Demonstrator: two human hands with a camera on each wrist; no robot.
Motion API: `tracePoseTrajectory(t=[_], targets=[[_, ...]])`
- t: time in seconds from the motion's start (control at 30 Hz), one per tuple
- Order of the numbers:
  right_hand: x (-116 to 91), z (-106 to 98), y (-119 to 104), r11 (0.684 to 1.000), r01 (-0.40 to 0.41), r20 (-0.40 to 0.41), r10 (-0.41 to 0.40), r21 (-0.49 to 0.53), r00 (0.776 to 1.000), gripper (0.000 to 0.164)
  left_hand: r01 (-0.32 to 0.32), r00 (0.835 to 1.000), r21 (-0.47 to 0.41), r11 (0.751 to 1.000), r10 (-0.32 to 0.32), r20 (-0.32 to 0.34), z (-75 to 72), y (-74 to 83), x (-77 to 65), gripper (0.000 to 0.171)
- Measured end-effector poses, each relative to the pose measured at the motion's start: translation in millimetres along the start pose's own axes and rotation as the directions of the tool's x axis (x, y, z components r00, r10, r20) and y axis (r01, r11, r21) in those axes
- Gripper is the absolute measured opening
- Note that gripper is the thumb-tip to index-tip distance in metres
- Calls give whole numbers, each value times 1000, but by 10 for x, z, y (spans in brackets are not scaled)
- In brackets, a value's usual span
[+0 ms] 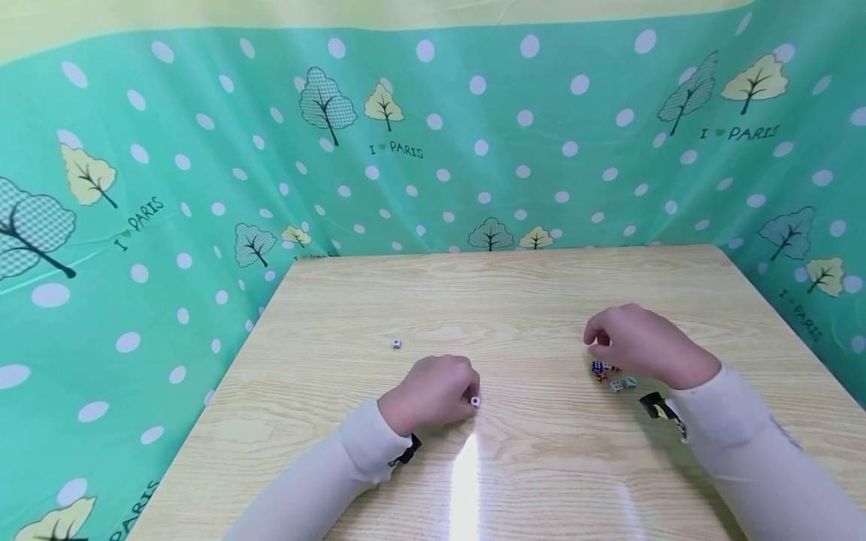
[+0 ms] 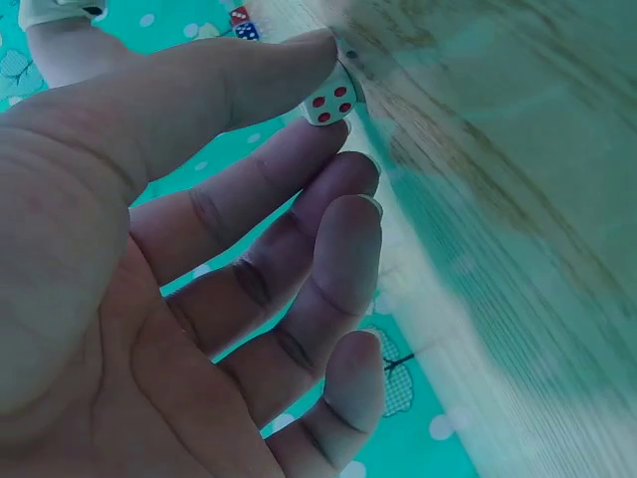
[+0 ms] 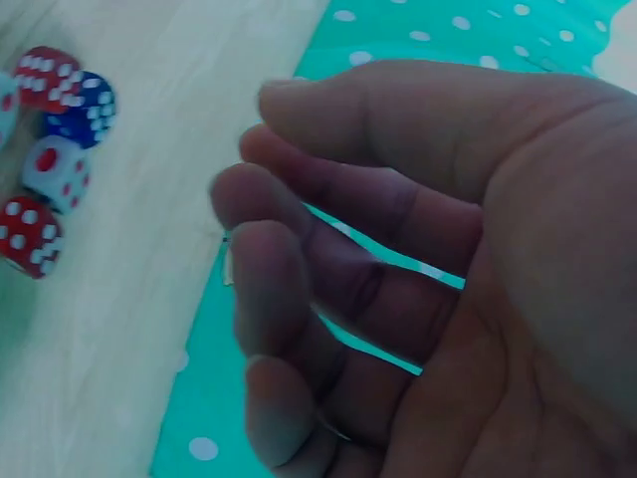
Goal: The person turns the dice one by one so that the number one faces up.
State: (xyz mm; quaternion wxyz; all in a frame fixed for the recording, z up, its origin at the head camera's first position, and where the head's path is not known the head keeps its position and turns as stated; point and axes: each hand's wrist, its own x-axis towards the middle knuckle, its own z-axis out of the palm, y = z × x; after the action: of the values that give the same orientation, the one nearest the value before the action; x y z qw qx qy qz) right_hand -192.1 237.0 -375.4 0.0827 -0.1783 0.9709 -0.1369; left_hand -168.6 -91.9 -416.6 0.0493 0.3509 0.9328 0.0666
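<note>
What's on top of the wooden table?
A lone white die and, near the right hand, a cluster of red, white and blue dice. The left hand pinches another white die. In the head view, hands and sleeves cover the table behind them.

From where I stand, green cloth [image 1: 501,180] hangs behind the surface [image 1: 338,300] and down both its sides. White dots [image 1: 530,46] cover it, among checked trees [image 1: 328,98], yellow trees [image 1: 383,103] and printed words [image 1: 406,151] ending in "PARIS". A pale yellow band [image 1: 433,13] runs above. The surface is light, grained wood; a bright streak of light [image 1: 464,488] glares off its near part, a fainter streak [image 1: 629,511] to the right.
</note>
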Motion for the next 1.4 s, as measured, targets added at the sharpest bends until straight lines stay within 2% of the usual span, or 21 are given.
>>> tracePoseTrajectory(t=[0.2,0.33,0.6,0.73,0.93,1.13,1.4], targets=[[45,108,80,1000,-21,92,20,8,996,1,-7,1000,15,1000,7,-6,6,6,-4,10],[55,167,109,999,-35,104,35,-2,994,10,-2,1000,18,1000,2,-18,0,-16,-5,12],[76,219,107,999,-18,100,21,-29,995,14,36,999,3,999,-36,-7,-35,-108,-12,12],[73,253,30,999,17,65,-13,-49,998,13,57,998,-13,998,-57,-10,-48,-162,-20,11],[50,328,-220,995,94,37,-92,-46,995,15,76,997,-43,996,-77,-7,-47,-219,-17,10],[6,413,-423,982,176,23,-175,-69,984,20,74,997,-54,996,-74,-1,-35,-224,-3,11],[-39,480,-553,958,273,-11,-275,-85,961,19,66,998,-43,997,-65,14,-54,-171,-9,13]])
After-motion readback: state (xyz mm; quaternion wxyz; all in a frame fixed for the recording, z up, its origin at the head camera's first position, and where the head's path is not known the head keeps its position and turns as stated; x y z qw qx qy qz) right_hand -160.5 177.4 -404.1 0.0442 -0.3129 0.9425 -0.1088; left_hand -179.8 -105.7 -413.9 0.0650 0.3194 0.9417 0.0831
